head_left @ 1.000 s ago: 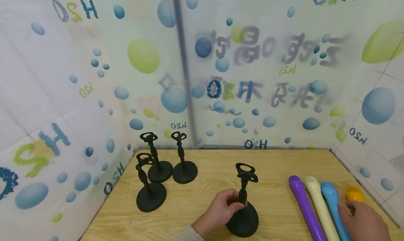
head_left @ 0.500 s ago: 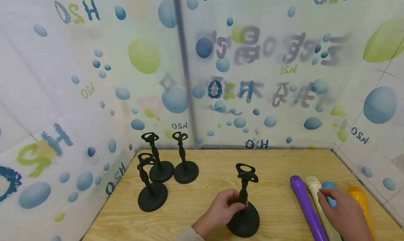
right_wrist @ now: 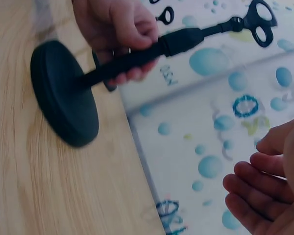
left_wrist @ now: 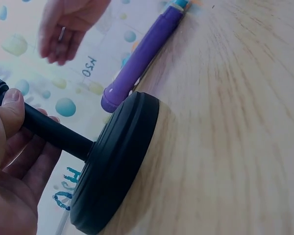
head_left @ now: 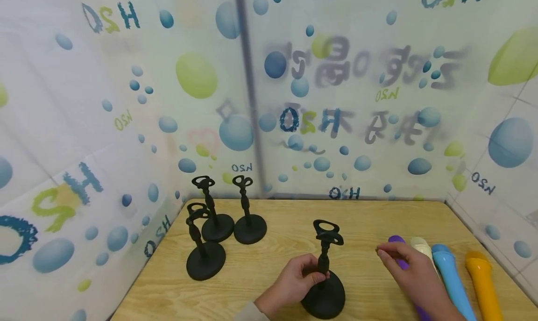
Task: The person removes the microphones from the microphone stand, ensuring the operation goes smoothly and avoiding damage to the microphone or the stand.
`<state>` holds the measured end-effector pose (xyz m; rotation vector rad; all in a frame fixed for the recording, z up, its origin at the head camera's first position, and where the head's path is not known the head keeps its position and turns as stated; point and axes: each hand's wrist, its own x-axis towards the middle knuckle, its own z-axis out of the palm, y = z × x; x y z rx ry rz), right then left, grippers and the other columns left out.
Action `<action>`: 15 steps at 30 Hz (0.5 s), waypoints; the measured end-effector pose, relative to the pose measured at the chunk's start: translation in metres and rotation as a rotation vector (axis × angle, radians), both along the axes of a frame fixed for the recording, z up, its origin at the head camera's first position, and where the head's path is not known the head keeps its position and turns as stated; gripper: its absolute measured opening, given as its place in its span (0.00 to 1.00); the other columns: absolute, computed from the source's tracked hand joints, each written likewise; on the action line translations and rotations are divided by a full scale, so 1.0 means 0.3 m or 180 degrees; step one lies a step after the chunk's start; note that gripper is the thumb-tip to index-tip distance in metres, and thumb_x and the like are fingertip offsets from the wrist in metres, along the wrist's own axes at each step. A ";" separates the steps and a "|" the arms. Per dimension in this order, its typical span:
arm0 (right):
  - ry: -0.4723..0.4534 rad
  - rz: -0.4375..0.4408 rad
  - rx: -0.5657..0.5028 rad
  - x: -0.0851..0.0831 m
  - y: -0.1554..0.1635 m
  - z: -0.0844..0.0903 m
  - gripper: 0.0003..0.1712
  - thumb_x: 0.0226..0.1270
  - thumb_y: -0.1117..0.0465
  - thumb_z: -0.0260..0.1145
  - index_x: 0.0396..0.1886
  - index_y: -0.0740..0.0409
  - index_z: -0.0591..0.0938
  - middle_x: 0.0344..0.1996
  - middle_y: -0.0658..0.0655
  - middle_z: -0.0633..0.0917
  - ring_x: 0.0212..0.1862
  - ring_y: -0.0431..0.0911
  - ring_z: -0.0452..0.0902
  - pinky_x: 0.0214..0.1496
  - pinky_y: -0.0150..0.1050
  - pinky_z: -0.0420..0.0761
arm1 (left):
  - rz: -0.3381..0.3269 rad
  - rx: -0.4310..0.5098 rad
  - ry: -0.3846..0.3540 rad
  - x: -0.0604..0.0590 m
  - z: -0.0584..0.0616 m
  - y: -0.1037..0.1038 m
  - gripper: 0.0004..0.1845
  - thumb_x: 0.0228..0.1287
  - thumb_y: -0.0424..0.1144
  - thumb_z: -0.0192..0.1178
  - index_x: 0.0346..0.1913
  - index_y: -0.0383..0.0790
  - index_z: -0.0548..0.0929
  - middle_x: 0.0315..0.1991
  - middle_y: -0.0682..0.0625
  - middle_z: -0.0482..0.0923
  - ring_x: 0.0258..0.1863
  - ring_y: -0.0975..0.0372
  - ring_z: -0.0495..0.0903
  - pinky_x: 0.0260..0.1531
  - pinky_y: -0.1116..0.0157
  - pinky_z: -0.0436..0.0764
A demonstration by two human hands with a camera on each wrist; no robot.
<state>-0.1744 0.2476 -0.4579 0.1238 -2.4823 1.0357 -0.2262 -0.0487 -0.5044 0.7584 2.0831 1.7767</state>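
A: Head view first: what is the left hand [head_left: 296, 279] doing?

B: Its fingers and thumb are curled round the post of a black stand [head_left: 324, 276], which stands upright on the wooden tabletop [head_left: 269, 265] near the front edge. The left wrist view shows the same grip, thumb laid along the post just above the round base.

A: And the right hand [head_left: 414, 274]?

B: It hovers above the tabletop with fingers loosely bent and holding nothing, over the near ends of a purple microphone [head_left: 397, 246] and a cream microphone [head_left: 422, 247]. The right wrist view shows the fingers relaxed and apart.

A: What lies beside those two?

B: A blue microphone [head_left: 451, 279] and an orange microphone [head_left: 483, 283], all four side by side at the right of the tabletop.

A: Anything else?

B: Three more black stands [head_left: 218, 218] stand together at the far left corner, well apart from the held one. A curtain [head_left: 336, 101] printed with bubbles surrounds the tabletop.
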 end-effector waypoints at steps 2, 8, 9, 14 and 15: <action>-0.0072 0.0110 -0.0045 -0.001 -0.037 0.015 0.06 0.74 0.64 0.73 0.48 0.56 0.91 0.41 0.49 0.93 0.41 0.24 0.81 0.42 0.29 0.84 | -0.0011 0.0006 0.0030 0.001 -0.001 -0.002 0.06 0.77 0.31 0.64 0.51 0.36 0.87 0.49 0.43 0.92 0.47 0.71 0.88 0.54 0.73 0.84; -0.0314 0.0399 -0.0167 -0.006 -0.127 0.045 0.08 0.77 0.60 0.72 0.51 0.50 0.91 0.46 0.46 0.93 0.45 0.31 0.87 0.48 0.36 0.87 | -0.0005 0.0048 0.0033 0.001 -0.004 -0.003 0.06 0.76 0.31 0.65 0.50 0.35 0.87 0.49 0.42 0.92 0.48 0.70 0.88 0.55 0.73 0.84; -0.0346 0.0447 -0.0203 -0.006 -0.140 0.048 0.08 0.77 0.60 0.72 0.51 0.50 0.91 0.46 0.46 0.93 0.46 0.32 0.87 0.49 0.37 0.88 | -0.0003 0.0052 0.0018 0.002 -0.005 -0.003 0.06 0.76 0.32 0.65 0.50 0.35 0.87 0.49 0.42 0.92 0.48 0.70 0.88 0.55 0.73 0.84; -0.0393 0.0644 -0.0449 -0.012 -0.200 0.054 0.08 0.77 0.61 0.72 0.51 0.52 0.90 0.46 0.46 0.93 0.46 0.32 0.87 0.52 0.36 0.88 | -0.0002 0.0082 -0.0018 0.005 -0.011 -0.002 0.06 0.76 0.31 0.65 0.51 0.36 0.87 0.49 0.42 0.92 0.49 0.70 0.89 0.56 0.73 0.84; -0.0403 0.0666 -0.0486 -0.013 -0.210 0.053 0.08 0.77 0.62 0.72 0.51 0.52 0.90 0.46 0.46 0.93 0.47 0.32 0.87 0.52 0.36 0.87 | -0.0001 0.0085 -0.0012 0.005 -0.012 -0.002 0.06 0.76 0.31 0.65 0.51 0.35 0.87 0.49 0.42 0.92 0.49 0.70 0.89 0.56 0.73 0.84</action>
